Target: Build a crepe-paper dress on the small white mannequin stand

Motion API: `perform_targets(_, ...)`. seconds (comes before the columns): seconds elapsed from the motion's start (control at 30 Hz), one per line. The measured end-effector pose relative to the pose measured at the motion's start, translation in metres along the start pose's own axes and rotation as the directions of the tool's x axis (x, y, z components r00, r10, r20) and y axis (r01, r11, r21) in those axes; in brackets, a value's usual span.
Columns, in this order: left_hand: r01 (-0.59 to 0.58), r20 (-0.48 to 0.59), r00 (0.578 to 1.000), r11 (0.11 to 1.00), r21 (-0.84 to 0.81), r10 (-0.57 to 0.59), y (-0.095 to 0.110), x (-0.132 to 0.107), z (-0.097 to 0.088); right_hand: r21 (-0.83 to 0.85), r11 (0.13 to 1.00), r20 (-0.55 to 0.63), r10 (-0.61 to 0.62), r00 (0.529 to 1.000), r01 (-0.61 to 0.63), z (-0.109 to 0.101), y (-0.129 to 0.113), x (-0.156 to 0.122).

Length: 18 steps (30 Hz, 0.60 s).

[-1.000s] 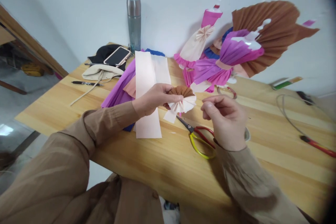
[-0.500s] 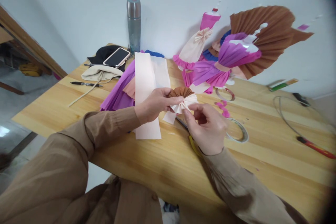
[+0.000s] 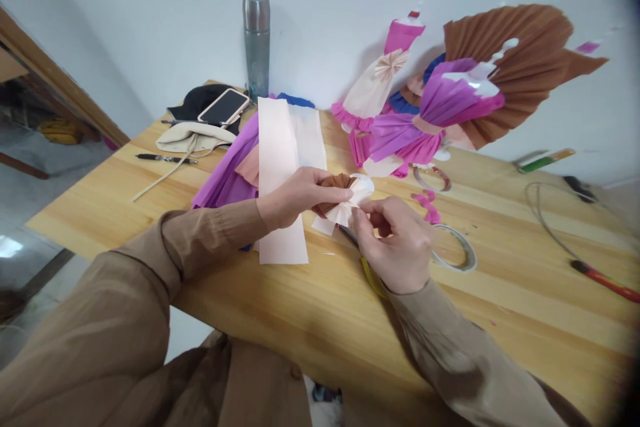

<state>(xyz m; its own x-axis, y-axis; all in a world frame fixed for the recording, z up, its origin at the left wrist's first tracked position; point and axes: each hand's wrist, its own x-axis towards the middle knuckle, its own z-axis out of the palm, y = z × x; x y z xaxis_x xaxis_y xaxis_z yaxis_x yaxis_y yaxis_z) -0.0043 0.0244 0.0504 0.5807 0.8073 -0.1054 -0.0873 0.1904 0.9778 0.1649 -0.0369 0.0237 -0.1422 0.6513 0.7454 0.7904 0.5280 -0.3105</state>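
Observation:
Between my hands, above the table, is a small pleated paper fan, brown on one side and cream on the other. My left hand pinches its brown part between thumb and fingers. At the cream edge, my right hand grips it with thumb and forefinger, the other fingers curled in. Long cream paper strips lie under my left wrist. Beneath my right hand are yellow-handled scissors, partly hidden. A roll of tape sits just right of that hand.
Doll forms in purple and pink crepe paper stand by the wall, with a big brown pleated fan. Back left are a flask, a phone, a pouch and a pen. A red-handled tool lies right.
The small fan has turned in my fingers: its cream part has tilted and its brown part looks more folded. Both hands keep their grip in nearly the same place.

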Motion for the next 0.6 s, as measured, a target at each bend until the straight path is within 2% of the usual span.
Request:
perform_targets(0.3,-0.005,0.067,0.998,1.0,-0.022,0.007,-0.0018,-0.0017,0.0027,-0.009,0.996,0.016,-0.085,0.996,0.085,-0.0022,-0.0032,0.0028)
perform_targets(0.6,0.04,0.057,0.998,0.999,0.024,-0.041,0.0006,-0.0017,0.0011,-0.048,0.995,0.079,-0.079,0.994,0.083,0.0004,0.0006,-0.0019)
